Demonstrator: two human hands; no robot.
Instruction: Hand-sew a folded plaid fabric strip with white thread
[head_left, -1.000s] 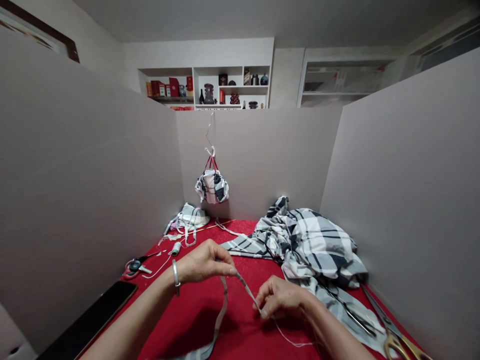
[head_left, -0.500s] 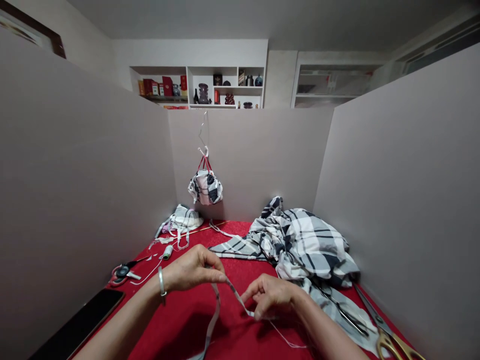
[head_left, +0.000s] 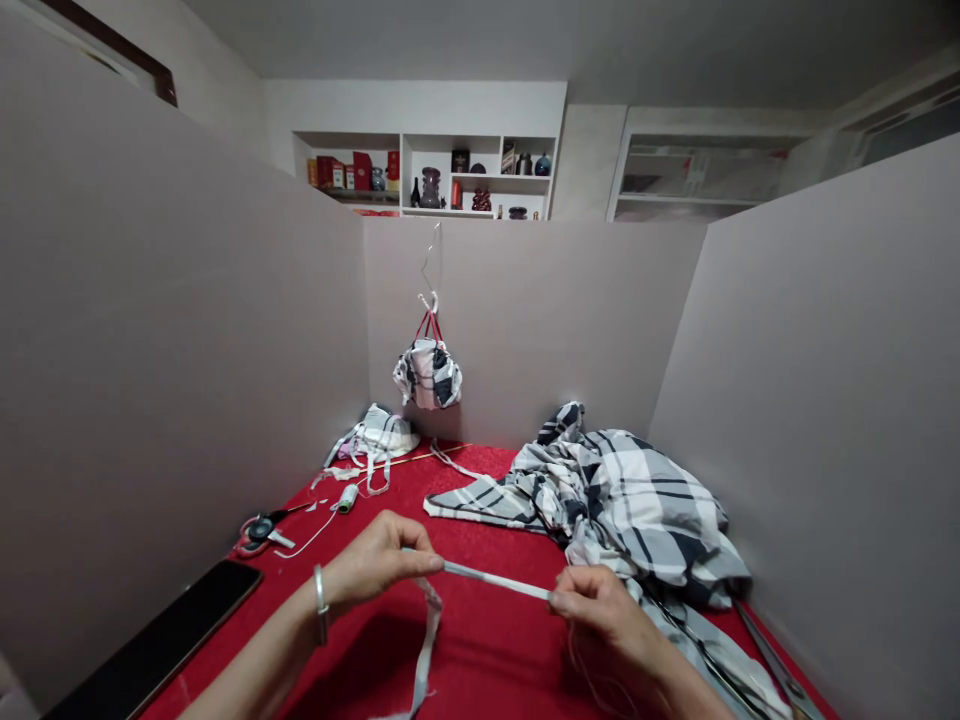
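Observation:
A narrow grey-white fabric strip (head_left: 496,580) is stretched nearly straight between my two hands, above the red cloth. My left hand (head_left: 386,555), with a silver bangle on its wrist, pinches one part of it between thumb and fingers. From there the rest of the strip hangs down in front of the cloth. My right hand (head_left: 600,605) grips the other end in a closed pinch. Loose white thread (head_left: 581,665) dangles beneath the right hand; whether a needle is there cannot be seen.
Crumpled plaid fabric (head_left: 637,500) lies at right, with large shears (head_left: 776,660) near it. At left are a black phone (head_left: 161,635), small scissors (head_left: 259,530) and a thread spool (head_left: 347,498). A plaid bundle (head_left: 427,375) hangs on the back partition. Grey partitions stand on three sides.
My right hand has moved right and closed on the strip's end, pulling the slack piece between the hands straight. The view has turned slightly left.

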